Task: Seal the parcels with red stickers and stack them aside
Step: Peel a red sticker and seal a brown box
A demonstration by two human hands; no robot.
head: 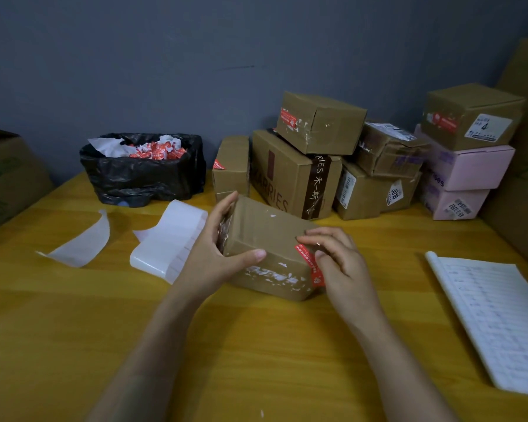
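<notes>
Yellow wooden table point(256, 345), small brown cardboard parcel point(265, 239) at centre, folded white backing strip point(165, 248) and curled white strip point(83, 242) left, black bag-lined bin point(141, 175) behind, piled brown cardboard boxes point(287, 175), pink boxes point(470, 169), white lined notebook point(494, 324) right.

A yellow wooden table point(73, 315) meets a grey-blue wall point(195, 56), where a bin lined with a black bag point(141, 175) holds crumpled white and red scraps. Before it lie a curled backing strip point(80, 242) and a larger strip point(168, 242) (folded over on itself). An open lined notebook point(494, 324) lies at the right, a big brown carton point(6, 178) stands far left, and a second carton point(525, 193) far right.
</notes>
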